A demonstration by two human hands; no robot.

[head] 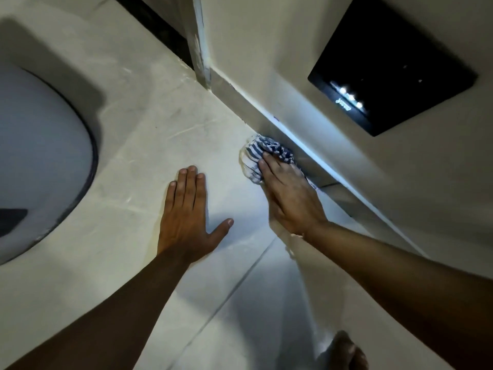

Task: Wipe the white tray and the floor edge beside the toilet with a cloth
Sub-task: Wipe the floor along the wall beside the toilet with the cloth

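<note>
The pale marbled tile floor (138, 145) fills most of the view, meeting the cream wall's skirting (266, 113) along a diagonal edge. The rounded white toilet bowl (40, 156) sits at the left. A glossy black square panel (394, 65) is set in the wall. The left hand (186, 217) lies flat on the floor, fingers spread and holding nothing. The right hand (290, 196) presses the crumpled blue-and-white striped cloth (266, 153) against the floor edge, fingers extended over it.
</note>
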